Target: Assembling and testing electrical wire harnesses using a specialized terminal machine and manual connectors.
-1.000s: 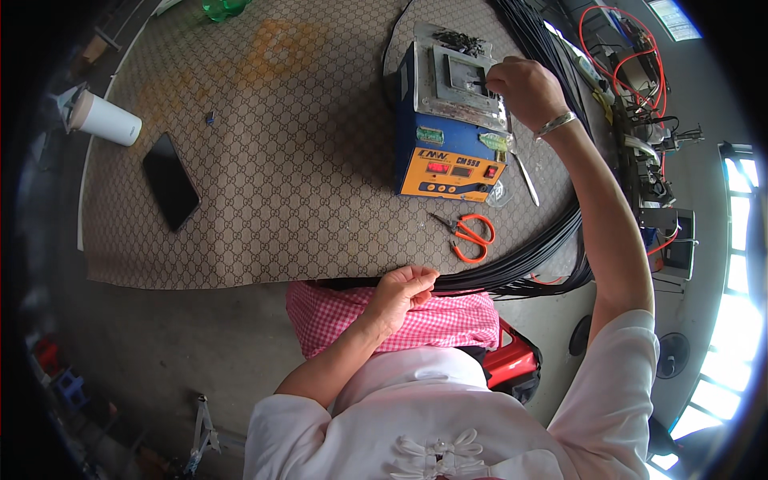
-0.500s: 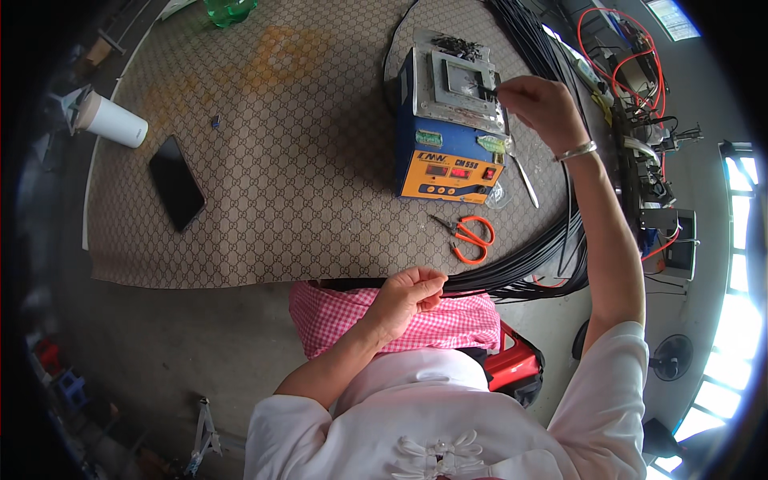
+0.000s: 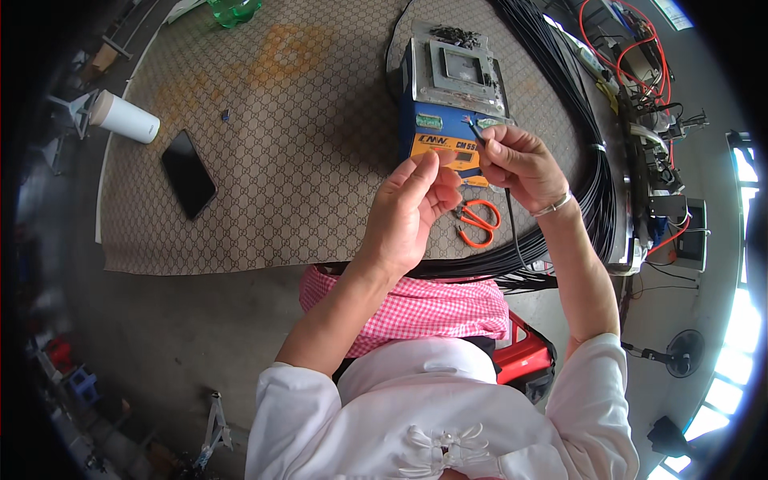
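Note:
My right hand (image 3: pixel 520 166) pinches a black cable (image 3: pixel 513 216) near its end. Thin coloured wires (image 3: pixel 468 119) stick out of that end, and the rest hangs down toward the bundle. My left hand (image 3: pixel 408 210) is beside it, its fingers loosely bent and apart, with nothing visible in them. Behind both hands stands a blue and orange solder pot (image 3: pixel 428 142), its square metal basin (image 3: pixel 462 67) on top; my hands partly hide its front panel. Just below my right hand, orange-handled cutters (image 3: pixel 480 223) lie on the patterned tabletop (image 3: pixel 296 176).
A thick bundle of black cables (image 3: pixel 592 180) curves along the table's right and near edges. On the left are a phone (image 3: pixel 189 174), a white tumbler (image 3: pixel 126 118) and a small blue piece (image 3: pixel 226 115). A green bottle (image 3: pixel 234 10) stands at the far edge. Equipment with red hoses (image 3: pixel 664 72) stands at right.
My right hand has come back from the solder pot's basin toward me, bringing the cable end. My left hand has risen from the table's near edge and its pinch has loosened.

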Demonstrator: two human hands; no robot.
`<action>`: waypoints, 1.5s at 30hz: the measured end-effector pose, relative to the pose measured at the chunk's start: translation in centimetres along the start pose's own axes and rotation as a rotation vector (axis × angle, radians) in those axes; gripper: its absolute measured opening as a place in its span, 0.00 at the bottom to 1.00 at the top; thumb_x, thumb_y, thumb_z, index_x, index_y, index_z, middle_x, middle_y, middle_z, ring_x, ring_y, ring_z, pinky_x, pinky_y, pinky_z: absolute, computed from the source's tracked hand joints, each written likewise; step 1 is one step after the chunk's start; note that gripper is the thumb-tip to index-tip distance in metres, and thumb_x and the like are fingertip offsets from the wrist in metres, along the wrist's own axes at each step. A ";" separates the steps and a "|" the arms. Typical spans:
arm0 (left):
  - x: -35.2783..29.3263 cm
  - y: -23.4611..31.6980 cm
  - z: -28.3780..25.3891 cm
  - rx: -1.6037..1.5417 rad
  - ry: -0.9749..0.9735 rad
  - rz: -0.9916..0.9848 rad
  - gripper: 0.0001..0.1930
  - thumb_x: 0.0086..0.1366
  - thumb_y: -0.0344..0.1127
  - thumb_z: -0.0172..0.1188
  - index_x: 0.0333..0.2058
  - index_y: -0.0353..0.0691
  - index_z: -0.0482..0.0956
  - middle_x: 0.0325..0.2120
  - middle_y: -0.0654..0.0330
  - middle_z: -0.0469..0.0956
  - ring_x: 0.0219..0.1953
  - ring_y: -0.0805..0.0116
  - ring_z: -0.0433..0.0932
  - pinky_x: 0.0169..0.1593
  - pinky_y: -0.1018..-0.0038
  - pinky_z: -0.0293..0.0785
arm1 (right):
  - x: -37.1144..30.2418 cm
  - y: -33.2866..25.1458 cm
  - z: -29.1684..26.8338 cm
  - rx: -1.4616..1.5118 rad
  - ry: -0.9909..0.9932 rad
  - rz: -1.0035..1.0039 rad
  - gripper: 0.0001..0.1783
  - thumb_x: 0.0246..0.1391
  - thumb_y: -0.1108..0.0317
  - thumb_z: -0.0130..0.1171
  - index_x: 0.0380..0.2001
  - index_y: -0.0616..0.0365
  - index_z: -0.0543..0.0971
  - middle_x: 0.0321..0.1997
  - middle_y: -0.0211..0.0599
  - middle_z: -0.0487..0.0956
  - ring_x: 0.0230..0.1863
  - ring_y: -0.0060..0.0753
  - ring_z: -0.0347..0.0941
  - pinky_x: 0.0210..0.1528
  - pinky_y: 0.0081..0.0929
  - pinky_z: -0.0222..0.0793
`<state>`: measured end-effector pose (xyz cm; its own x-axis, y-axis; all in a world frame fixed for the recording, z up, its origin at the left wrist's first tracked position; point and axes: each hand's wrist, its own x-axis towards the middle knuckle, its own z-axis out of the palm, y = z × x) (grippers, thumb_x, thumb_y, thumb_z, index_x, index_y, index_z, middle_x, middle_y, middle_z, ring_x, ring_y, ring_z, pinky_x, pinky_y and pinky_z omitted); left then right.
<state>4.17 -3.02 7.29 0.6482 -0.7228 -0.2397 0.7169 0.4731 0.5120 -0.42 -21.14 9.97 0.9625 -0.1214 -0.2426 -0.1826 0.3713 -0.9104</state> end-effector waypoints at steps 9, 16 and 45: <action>0.4 0.4 0.7 -0.076 -0.025 -0.020 0.16 0.63 0.48 0.47 0.32 0.40 0.73 0.25 0.65 0.73 0.28 0.76 0.71 0.37 0.77 0.68 | -0.8 0.8 1.3 0.003 -0.051 0.039 0.07 0.48 0.71 0.58 0.32 0.61 0.76 0.23 0.25 0.72 0.20 0.15 0.61 0.23 0.11 0.58; 0.3 0.4 1.0 -0.060 -0.029 -0.011 0.14 0.62 0.45 0.49 0.32 0.40 0.73 0.24 0.65 0.73 0.27 0.75 0.72 0.37 0.77 0.69 | -0.8 0.8 1.5 -0.016 -0.051 0.030 0.07 0.48 0.72 0.58 0.32 0.62 0.76 0.24 0.25 0.73 0.21 0.14 0.61 0.23 0.11 0.57; -0.1 -1.8 -1.9 -0.066 0.044 -0.121 0.11 0.62 0.38 0.49 0.38 0.39 0.73 0.24 0.67 0.72 0.28 0.78 0.70 0.38 0.77 0.67 | 3.6 -5.3 -0.6 -1.573 0.262 -0.781 0.04 0.39 0.75 0.58 0.23 0.57 0.76 0.24 0.33 0.72 0.24 0.36 0.71 0.27 0.26 0.66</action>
<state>3.28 -2.80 4.79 0.5652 -0.7548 -0.3328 0.8051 0.4167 0.4221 3.87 -24.12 13.72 0.8857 -0.0098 0.4641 0.1054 -0.9694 -0.2216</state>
